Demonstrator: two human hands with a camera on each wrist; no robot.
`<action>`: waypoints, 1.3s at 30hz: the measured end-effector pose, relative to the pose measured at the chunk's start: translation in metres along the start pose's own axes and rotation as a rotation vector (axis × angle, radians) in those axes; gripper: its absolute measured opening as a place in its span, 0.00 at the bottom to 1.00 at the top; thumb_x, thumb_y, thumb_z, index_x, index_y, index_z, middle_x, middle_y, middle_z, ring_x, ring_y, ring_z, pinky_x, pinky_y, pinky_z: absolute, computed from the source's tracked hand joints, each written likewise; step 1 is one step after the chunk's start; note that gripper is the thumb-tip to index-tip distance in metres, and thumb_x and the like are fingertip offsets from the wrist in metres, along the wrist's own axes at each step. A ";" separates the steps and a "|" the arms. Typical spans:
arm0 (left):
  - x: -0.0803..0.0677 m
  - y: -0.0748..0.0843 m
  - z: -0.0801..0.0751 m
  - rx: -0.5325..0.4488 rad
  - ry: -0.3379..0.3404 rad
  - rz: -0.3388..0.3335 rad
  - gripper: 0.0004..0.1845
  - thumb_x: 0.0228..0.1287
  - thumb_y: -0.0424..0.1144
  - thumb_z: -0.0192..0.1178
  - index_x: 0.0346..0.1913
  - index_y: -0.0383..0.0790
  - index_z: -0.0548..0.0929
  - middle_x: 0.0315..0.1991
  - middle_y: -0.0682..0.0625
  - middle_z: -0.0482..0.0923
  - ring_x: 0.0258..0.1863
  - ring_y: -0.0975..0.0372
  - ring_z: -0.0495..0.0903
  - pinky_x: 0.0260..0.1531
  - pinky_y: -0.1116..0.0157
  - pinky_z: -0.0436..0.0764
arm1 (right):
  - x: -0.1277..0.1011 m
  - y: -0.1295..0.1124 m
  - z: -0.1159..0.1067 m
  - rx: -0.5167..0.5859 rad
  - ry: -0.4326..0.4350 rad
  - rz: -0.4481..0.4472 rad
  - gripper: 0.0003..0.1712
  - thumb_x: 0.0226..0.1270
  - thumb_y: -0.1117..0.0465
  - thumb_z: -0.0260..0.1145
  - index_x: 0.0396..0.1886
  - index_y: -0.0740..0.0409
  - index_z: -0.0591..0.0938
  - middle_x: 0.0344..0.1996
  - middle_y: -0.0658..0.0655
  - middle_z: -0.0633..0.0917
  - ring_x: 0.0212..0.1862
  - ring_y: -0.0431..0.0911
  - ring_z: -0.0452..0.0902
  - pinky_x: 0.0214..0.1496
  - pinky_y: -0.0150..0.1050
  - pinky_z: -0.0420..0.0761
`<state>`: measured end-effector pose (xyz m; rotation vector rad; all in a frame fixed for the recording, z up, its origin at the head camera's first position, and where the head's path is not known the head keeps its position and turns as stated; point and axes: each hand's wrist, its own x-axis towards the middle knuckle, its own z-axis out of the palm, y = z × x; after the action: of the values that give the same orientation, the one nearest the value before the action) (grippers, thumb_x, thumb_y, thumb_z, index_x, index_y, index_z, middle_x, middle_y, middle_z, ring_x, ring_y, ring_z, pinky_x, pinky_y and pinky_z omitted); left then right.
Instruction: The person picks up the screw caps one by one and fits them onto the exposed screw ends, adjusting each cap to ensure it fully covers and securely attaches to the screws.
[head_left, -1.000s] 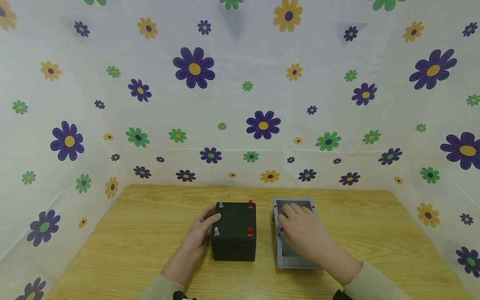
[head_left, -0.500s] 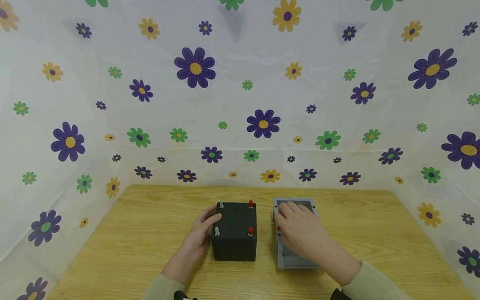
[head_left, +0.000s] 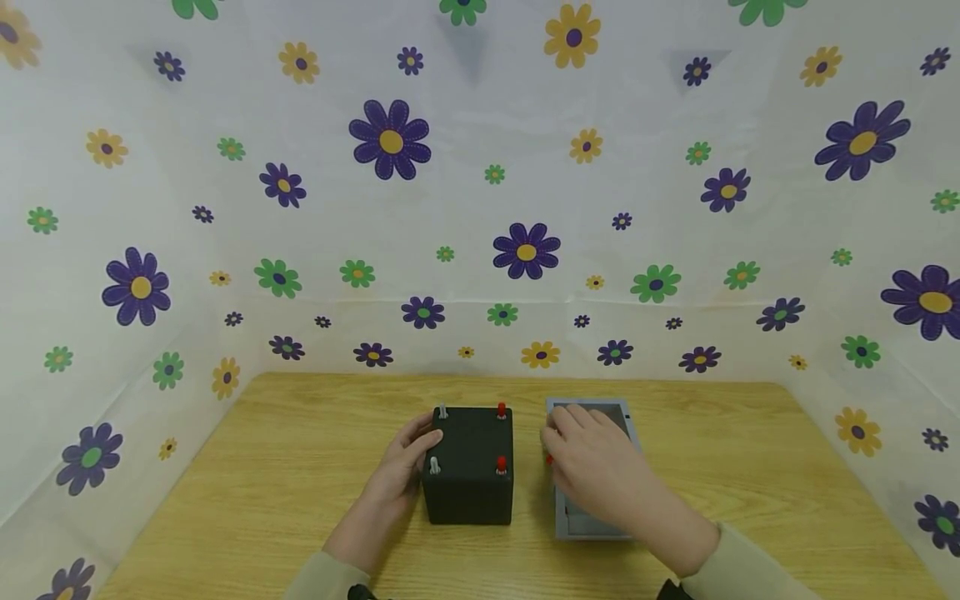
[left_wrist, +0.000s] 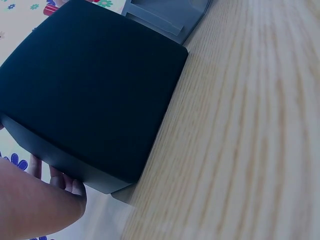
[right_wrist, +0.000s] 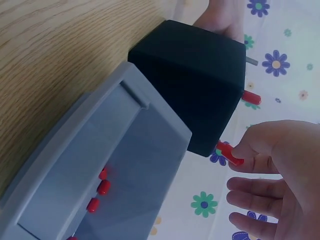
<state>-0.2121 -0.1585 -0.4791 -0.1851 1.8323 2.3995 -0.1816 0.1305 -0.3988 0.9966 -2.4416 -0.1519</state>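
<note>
A black box (head_left: 468, 496) stands on the table, with two silver metal posts (head_left: 434, 466) on the left of its top and two posts with red caps (head_left: 502, 465) on the right. My left hand (head_left: 400, 462) holds the box's left side, thumb over the top edge and fingers along the side. Between thumb and index finger, my right hand (head_left: 600, 462) pinches a small red cap (right_wrist: 237, 161). In the head view that hand is over the left rim of a grey bin (head_left: 596, 533), covering much of it. Several loose red caps (right_wrist: 103, 187) lie inside the bin.
The bin stands to the right of the box with a narrow gap between them. Both sit on a wood-grain table (head_left: 300, 475). A white flower-print sheet (head_left: 450, 208) closes off the back and both sides.
My right hand has moved a little left, from over the bin's inside to its left rim, carrying the red cap. The left hand and the box have stayed in place.
</note>
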 end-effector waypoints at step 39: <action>0.003 0.003 -0.002 -0.002 -0.001 -0.012 0.31 0.75 0.33 0.58 0.78 0.33 0.66 0.61 0.51 0.76 0.46 0.70 0.83 0.48 0.72 0.83 | 0.016 -0.016 -0.009 0.037 0.061 -0.036 0.10 0.62 0.58 0.76 0.40 0.51 0.84 0.45 0.51 0.83 0.44 0.46 0.76 0.44 0.39 0.80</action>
<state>-0.2157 -0.1610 -0.4769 -0.1943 1.8235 2.3924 -0.1767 0.1088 -0.3890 1.0471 -2.3802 -0.0872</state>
